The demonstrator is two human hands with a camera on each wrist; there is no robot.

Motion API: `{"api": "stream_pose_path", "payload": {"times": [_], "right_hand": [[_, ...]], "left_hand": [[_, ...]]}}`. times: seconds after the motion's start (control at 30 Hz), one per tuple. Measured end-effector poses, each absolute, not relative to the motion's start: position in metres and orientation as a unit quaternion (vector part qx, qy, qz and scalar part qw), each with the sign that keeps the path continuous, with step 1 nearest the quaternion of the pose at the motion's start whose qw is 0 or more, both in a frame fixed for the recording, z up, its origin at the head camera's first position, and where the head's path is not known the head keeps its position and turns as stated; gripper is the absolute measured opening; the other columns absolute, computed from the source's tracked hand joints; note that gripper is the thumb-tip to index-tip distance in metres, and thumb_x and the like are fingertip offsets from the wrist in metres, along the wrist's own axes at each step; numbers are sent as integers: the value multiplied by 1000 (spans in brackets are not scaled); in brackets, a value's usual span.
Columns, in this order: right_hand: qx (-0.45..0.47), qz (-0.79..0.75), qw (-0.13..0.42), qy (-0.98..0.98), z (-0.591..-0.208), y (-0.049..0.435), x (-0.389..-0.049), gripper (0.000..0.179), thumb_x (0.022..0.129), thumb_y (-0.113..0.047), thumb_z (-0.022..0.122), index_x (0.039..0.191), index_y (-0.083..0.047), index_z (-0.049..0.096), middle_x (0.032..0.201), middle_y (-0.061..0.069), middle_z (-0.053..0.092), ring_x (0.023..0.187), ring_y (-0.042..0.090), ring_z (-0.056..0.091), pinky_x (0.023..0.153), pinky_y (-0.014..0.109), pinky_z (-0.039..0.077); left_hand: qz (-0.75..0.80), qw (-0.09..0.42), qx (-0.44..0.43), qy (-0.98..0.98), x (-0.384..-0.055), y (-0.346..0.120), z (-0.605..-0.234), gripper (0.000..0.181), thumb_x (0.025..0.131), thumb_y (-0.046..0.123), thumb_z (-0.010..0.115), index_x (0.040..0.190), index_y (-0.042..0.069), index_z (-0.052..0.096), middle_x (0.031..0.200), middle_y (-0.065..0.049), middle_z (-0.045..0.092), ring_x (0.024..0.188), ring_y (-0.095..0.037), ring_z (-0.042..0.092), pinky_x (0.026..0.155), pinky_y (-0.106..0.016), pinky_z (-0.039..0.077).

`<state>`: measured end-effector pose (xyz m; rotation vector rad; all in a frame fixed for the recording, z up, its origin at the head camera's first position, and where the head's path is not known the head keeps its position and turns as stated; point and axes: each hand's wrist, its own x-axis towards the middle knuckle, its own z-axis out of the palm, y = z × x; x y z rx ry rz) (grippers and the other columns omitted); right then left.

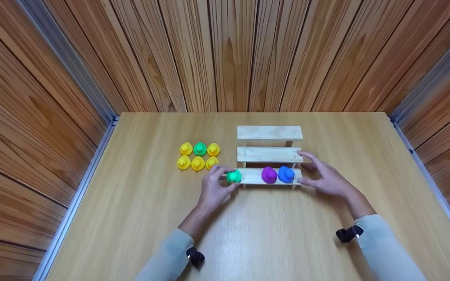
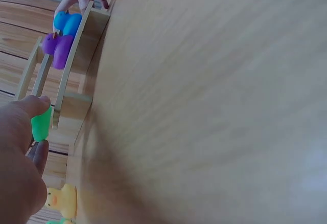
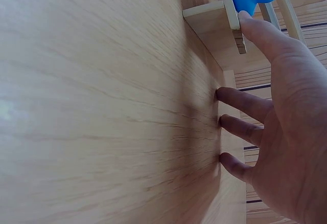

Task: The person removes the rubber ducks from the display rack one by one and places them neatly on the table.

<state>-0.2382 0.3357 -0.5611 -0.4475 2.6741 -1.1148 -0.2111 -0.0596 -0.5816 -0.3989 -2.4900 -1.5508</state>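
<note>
Between thumb and fingers my left hand (image 1: 215,188) pinches a green rubber duck (image 1: 233,176) at the left end of a three-step wooden rack's lowest step (image 1: 251,176). A purple duck (image 1: 269,175) and a blue duck (image 1: 286,174) sit side by side toward that step's right end. At the rack's right side is my right hand (image 1: 328,180), its fingers spread. In the right wrist view its thumb (image 3: 260,32) touches the step's end beside the blue duck, and the other fingertips reach down to the tabletop.
Left of the rack stand several yellow ducks (image 1: 198,163) and another green duck (image 1: 200,148), in two rows. The rack's middle step (image 1: 268,154) and top step (image 1: 270,132) rise behind. Wood-plank walls (image 1: 233,54) surround the table (image 1: 248,234) at the back and sides.
</note>
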Motion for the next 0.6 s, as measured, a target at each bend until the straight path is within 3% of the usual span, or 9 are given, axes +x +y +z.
{"api": "stream_pose_path", "payload": {"times": [0.6], "right_hand": [[-143,-372,108,911,-561,334,-238,93,105,-46,79,179,-35,23,172,27,52,164,55,43,132,88,20]], "left_hand": [[-517,101,-95,-845,-209,-98,-587,35,93,5,92,125,7,79,128,-14,69,119,-31,74,107,-45,68]]}}
